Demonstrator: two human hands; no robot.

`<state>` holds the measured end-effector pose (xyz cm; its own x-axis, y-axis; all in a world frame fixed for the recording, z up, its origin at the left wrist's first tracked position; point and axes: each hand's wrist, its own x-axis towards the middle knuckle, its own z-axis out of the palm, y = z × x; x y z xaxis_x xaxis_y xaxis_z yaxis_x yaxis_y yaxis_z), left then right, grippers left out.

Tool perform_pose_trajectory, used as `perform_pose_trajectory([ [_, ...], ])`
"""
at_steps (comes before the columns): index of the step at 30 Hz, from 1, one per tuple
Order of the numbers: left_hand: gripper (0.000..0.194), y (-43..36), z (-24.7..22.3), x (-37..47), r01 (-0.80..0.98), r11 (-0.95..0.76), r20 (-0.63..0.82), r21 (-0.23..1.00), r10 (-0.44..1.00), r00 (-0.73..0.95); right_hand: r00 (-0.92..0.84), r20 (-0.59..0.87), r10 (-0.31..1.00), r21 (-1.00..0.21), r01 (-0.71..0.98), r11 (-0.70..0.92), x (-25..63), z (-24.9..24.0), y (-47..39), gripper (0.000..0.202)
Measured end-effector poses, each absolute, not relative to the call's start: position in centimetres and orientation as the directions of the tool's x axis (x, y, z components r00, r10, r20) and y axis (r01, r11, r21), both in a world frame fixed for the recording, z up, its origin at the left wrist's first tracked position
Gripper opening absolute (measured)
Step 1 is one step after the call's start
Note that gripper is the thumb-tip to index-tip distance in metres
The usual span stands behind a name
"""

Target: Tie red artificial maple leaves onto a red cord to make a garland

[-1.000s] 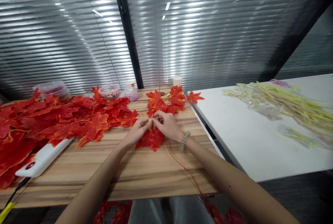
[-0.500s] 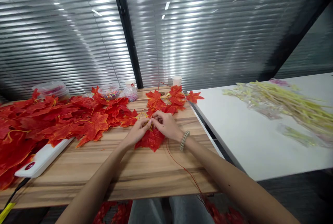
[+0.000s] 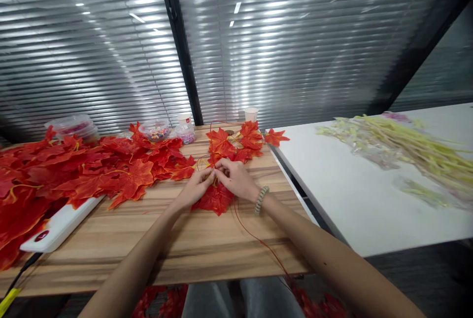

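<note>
My left hand (image 3: 197, 187) and my right hand (image 3: 236, 178) meet at the fingertips over a red maple leaf (image 3: 215, 200) on the wooden table. Both are closed in a pinch at the leaf's yellowish stem, where a thin red cord (image 3: 254, 237) passes; which hand grips which is too small to tell. The cord loops up behind the fingers and also trails to the table's front edge. More red leaves (image 3: 220, 143) lie just beyond my hands.
A large heap of red leaves (image 3: 84, 170) covers the left, partly over a white power strip (image 3: 61, 227). Bead tubs (image 3: 157, 130) and a paper cup (image 3: 252, 114) stand at the back. Yellow-green stems (image 3: 410, 148) lie on a white table (image 3: 332, 199) at the right.
The cord loop above the fingers has shifted left and stands taller. Both hands have stayed almost in the same place, still pinching at the leaf.
</note>
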<state>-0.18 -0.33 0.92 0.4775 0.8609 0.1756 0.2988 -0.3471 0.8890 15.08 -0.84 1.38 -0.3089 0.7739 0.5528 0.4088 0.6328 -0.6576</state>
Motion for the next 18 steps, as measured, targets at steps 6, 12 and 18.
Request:
perform_pose_trajectory([
  [6,0.033,-0.48,1.05,-0.09,0.303,-0.324,0.168,0.896,0.88,0.444,-0.32,0.549,0.773,-0.662,0.398,0.635,15.13,1.47,-0.91,0.007],
  [12,0.032,-0.48,1.06,-0.11,0.305,-0.331,0.172,0.893,0.877,0.45,-0.316,0.552,0.771,-0.657,0.404,0.636,15.18,1.34,-0.83,0.007],
  [18,0.031,-0.48,1.18,-0.1,0.318,-0.348,0.178,0.882,0.87,0.459,-0.326,0.541,0.775,-0.657,0.412,0.631,15.18,1.36,-0.78,0.007],
])
